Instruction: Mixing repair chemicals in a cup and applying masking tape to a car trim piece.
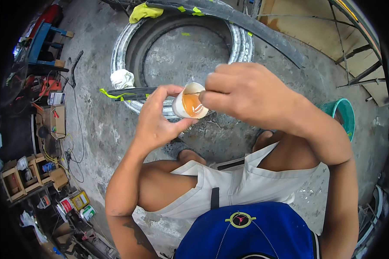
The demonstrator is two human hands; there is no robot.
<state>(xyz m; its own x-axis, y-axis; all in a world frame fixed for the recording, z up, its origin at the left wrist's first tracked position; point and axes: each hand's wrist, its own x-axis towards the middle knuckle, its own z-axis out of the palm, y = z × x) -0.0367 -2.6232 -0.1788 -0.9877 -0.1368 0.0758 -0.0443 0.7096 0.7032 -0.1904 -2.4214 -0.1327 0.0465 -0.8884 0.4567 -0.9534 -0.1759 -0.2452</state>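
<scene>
My left hand is wrapped around a white paper cup, tilted so that its mouth faces me. Amber liquid lies inside it, glossy with reflections. Over the cup's right rim, my right hand is closed in a pinch. A thin dark edge shows between its fingers and the cup, but I cannot make out what it holds. Beyond the cup, a large tyre lies flat on the floor. A white crumpled cloth and a dark strip with yellow-green tape rest on its near left side.
A long black curved strip crosses the tyre's far side, near a yellow cloth. At right stands a green bucket. Paint cans, wooden boxes and loose cables crowd the left. A pale panel stands at far right.
</scene>
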